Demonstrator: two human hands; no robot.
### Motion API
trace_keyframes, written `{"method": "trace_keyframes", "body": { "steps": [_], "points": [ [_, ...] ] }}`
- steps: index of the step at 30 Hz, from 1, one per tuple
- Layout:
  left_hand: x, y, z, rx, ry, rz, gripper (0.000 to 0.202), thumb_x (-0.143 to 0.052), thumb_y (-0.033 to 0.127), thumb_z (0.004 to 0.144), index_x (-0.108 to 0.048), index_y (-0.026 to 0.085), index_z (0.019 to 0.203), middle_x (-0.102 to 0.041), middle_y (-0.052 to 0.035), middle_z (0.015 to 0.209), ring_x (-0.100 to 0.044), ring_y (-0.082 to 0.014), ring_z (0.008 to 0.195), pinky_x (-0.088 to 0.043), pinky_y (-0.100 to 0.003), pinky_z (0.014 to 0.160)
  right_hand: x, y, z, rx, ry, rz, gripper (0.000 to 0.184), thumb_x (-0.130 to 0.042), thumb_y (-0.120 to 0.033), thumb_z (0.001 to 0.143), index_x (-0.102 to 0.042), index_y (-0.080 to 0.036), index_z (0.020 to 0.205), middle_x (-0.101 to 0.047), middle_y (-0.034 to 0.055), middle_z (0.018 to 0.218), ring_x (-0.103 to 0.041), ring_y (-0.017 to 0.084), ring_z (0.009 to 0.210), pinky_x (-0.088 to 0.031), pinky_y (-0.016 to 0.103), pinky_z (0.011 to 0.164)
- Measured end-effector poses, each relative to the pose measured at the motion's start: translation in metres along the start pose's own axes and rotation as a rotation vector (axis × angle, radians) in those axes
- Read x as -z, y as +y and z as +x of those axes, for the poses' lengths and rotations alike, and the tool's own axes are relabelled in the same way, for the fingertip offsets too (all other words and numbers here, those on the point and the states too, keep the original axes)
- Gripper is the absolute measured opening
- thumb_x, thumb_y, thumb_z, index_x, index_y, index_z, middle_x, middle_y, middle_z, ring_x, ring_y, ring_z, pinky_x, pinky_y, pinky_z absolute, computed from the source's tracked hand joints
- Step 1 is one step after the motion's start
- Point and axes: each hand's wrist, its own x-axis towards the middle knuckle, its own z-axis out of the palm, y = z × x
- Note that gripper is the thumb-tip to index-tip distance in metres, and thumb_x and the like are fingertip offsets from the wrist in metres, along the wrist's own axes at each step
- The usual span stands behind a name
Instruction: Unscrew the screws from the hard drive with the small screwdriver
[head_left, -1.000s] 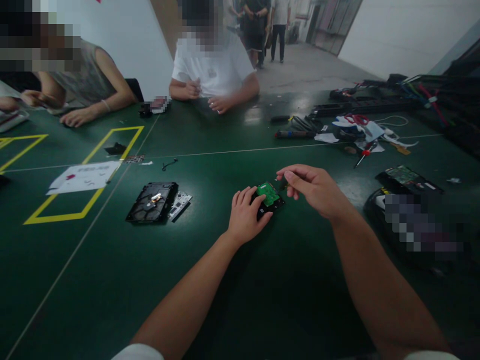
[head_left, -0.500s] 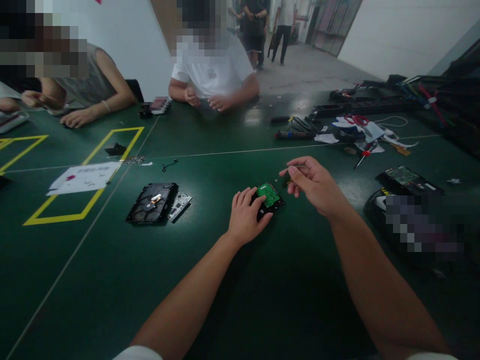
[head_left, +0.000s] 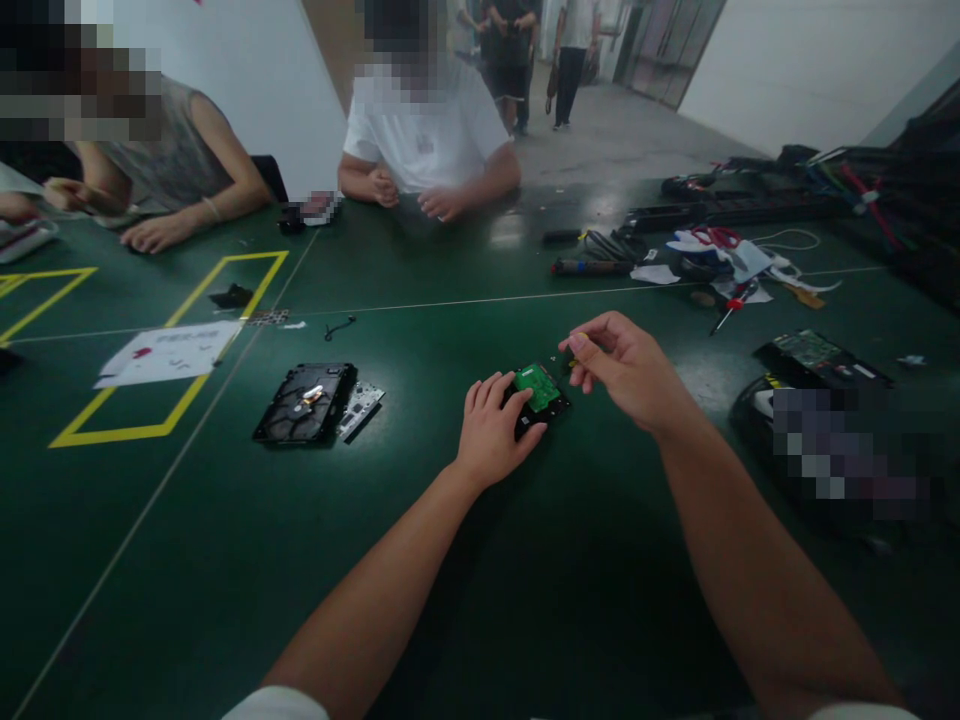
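Note:
Near the middle of the table lies a hard drive (head_left: pixel 552 404), its green circuit board (head_left: pixel 537 386) facing up. My left hand (head_left: pixel 496 428) grips it from the left, with the thumb along the near edge and the index finger on top of the board. Just right of the drive, my right hand (head_left: pixel 616 368) is raised a little, thumb and fingertips pinched on a small screwdriver (head_left: pixel 571 364) with a bit of yellow. Most of that tool is hidden by the fingers. A tiny screw-like piece (head_left: pixel 553 358) lies beyond the drive.
To the left are a larger black drive (head_left: pixel 304 405) and a loose silvery circuit board (head_left: pixel 361 410). A red-handled screwdriver (head_left: pixel 731 308), cables (head_left: pixel 611 248) and a dark board (head_left: pixel 817 355) lie to the right. Two people sit across the table, near a paper sheet (head_left: pixel 169 352).
The right hand has shifted very slightly left, and the thin shaft seen earlier at the board's edge no longer shows clearly. The left hand and the hard drive stay in place.

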Motion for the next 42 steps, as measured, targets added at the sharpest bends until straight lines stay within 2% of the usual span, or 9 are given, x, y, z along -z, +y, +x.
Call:
{"method": "trace_keyframes", "body": {
  "steps": [6,12,17,21,27,31,35,39,42],
  "points": [
    [0.0001,-0.0009,-0.0002,-0.005,-0.001,-0.004,0.051,-0.068,0.052,0.096,-0.064,0.025,0.140,-0.051,-0.0134,0.159,-0.041,-0.0367,0.153,-0.029,-0.061,0.128,0.0059,-0.0065,-0.0028,-0.020,-0.050,-0.042,0.034,-0.069,-0.053,0.099,-0.071,-0.022,0.113,-0.068,0.0009,0.077,-0.064,0.013,0.058,-0.050,0.028,0.052],
    [-0.0003,-0.0018,-0.0005,-0.002,-0.007,0.004,0.052,-0.069,0.052,0.096,-0.063,0.028,0.141,-0.050,-0.0119,0.161,-0.041,-0.0369,0.154,-0.029,-0.062,0.128,-0.0004,-0.0033,-0.0027,-0.078,-0.054,0.130,0.033,-0.068,-0.052,0.100,-0.066,-0.023,0.117,-0.072,0.0065,0.112,-0.070,0.014,0.071,-0.055,0.029,0.059],
    [-0.0002,-0.0013,-0.0005,-0.007,0.001,0.000,0.051,-0.068,0.052,0.097,-0.064,0.026,0.140,-0.051,-0.0129,0.159,-0.041,-0.0365,0.153,-0.028,-0.061,0.129,-0.0021,-0.0029,-0.0016,-0.050,-0.034,0.022,0.033,-0.073,-0.053,0.097,-0.065,-0.021,0.101,-0.072,0.0037,0.096,-0.061,0.010,0.060,-0.045,0.025,0.051],
    [-0.0004,-0.0012,-0.0005,-0.011,0.008,0.004,0.051,-0.068,0.052,0.097,-0.064,0.025,0.139,-0.051,-0.0132,0.159,-0.041,-0.0361,0.153,-0.029,-0.060,0.128,0.0031,-0.0057,-0.0034,-0.014,-0.061,-0.087,0.034,-0.065,-0.054,0.102,-0.073,-0.021,0.110,-0.065,-0.0003,0.074,-0.057,0.011,0.057,-0.043,0.025,0.051],
    [-0.0007,-0.0016,-0.0009,-0.014,0.006,0.008,0.051,-0.068,0.052,0.097,-0.064,0.026,0.140,-0.051,-0.0130,0.159,-0.041,-0.0364,0.153,-0.030,-0.061,0.128,0.0021,-0.0014,-0.0019,-0.006,0.012,-0.001,0.031,-0.058,-0.052,0.106,-0.066,-0.024,0.118,-0.073,0.0073,0.117,-0.067,0.011,0.065,-0.050,0.027,0.055],
    [-0.0013,-0.0019,-0.0005,-0.015,0.009,0.007,0.052,-0.068,0.053,0.097,-0.063,0.026,0.141,-0.051,-0.0127,0.159,-0.041,-0.0371,0.153,-0.029,-0.061,0.128,-0.0004,-0.0001,-0.0016,-0.012,0.034,-0.033,0.033,-0.056,-0.055,0.106,-0.063,-0.023,0.109,-0.073,0.0072,0.112,-0.068,0.012,0.065,-0.053,0.028,0.057],
    [-0.0010,-0.0019,0.0000,-0.013,0.004,0.008,0.053,-0.068,0.053,0.097,-0.063,0.026,0.142,-0.051,-0.0132,0.159,-0.041,-0.0378,0.153,-0.029,-0.062,0.128,0.0008,-0.0047,-0.0037,0.026,0.004,-0.174,0.029,-0.069,-0.050,0.100,-0.070,-0.022,0.106,-0.072,0.0051,0.100,-0.062,0.011,0.062,-0.047,0.026,0.052],
    [-0.0002,-0.0016,-0.0001,-0.014,0.004,0.004,0.053,-0.068,0.052,0.097,-0.062,0.027,0.142,-0.051,-0.0129,0.159,-0.041,-0.0381,0.153,-0.030,-0.063,0.127,0.0017,-0.0043,-0.0035,0.013,-0.006,-0.092,0.028,-0.064,-0.047,0.102,-0.067,-0.024,0.118,-0.072,0.0068,0.116,-0.061,0.009,0.056,-0.041,0.024,0.044],
    [0.0004,-0.0011,-0.0003,-0.014,0.007,0.002,0.052,-0.068,0.052,0.097,-0.062,0.027,0.142,-0.051,-0.0129,0.159,-0.041,-0.0372,0.153,-0.029,-0.062,0.128,0.0003,0.0011,-0.0012,-0.007,0.036,0.019,0.027,-0.058,-0.049,0.105,-0.059,-0.024,0.116,-0.070,0.0080,0.123,-0.065,0.009,0.059,-0.046,0.025,0.047]
  ]
}}
